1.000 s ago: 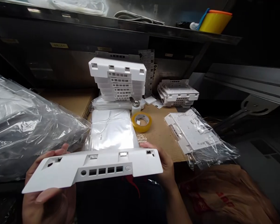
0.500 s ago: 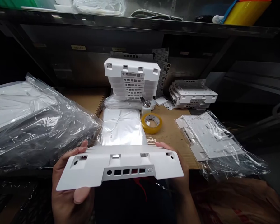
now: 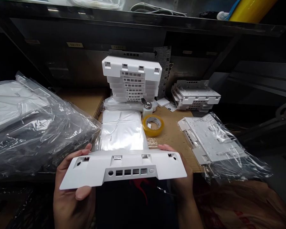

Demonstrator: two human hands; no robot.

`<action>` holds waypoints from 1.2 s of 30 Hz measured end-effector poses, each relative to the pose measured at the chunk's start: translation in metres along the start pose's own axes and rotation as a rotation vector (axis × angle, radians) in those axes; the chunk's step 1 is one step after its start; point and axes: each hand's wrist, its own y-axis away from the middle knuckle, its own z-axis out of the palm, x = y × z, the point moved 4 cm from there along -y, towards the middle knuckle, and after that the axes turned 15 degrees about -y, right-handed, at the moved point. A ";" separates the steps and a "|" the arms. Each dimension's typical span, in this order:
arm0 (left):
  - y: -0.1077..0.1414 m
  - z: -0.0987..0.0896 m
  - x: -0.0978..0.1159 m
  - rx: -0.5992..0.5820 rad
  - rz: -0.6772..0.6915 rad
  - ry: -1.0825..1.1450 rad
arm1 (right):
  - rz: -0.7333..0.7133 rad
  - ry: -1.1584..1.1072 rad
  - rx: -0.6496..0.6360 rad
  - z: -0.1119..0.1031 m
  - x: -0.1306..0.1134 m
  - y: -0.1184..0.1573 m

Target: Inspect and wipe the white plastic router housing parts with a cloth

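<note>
Between my two hands I hold a white plastic housing, its edge with a round hole and several rectangular port openings facing me. My left hand grips its left end, thumb along the lower edge and fingers behind. Around the right end is my right hand, mostly hidden by the part, with fingertips showing over the far edge. Just beyond the housing lies a pile of clear plastic bags. A roll of yellow tape and a small bottle with a metal top stand beside the bags.
Similar white housings are stacked at the back centre, with another stack to the right. A bagged white part lies at the right. Large clear plastic wrapping covers the left side. A metal shelf crosses above.
The housing has tilted slightly in my hands, its lower edge rising a little. Both hands keep their hold. The background has shifted slightly left and up with the camera.
</note>
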 end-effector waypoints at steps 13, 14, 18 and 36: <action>0.000 0.011 0.000 0.032 0.212 0.070 | -0.025 0.114 -0.027 -0.011 -0.005 -0.004; -0.001 0.012 -0.002 0.025 0.240 0.082 | -0.066 0.117 -0.053 -0.013 -0.005 -0.006; -0.002 0.011 -0.010 -0.028 0.308 0.183 | -0.243 0.080 -0.169 -0.022 0.000 -0.013; 0.009 0.018 -0.063 -0.412 -0.394 0.726 | 0.017 -0.043 -0.058 -0.052 0.018 -0.005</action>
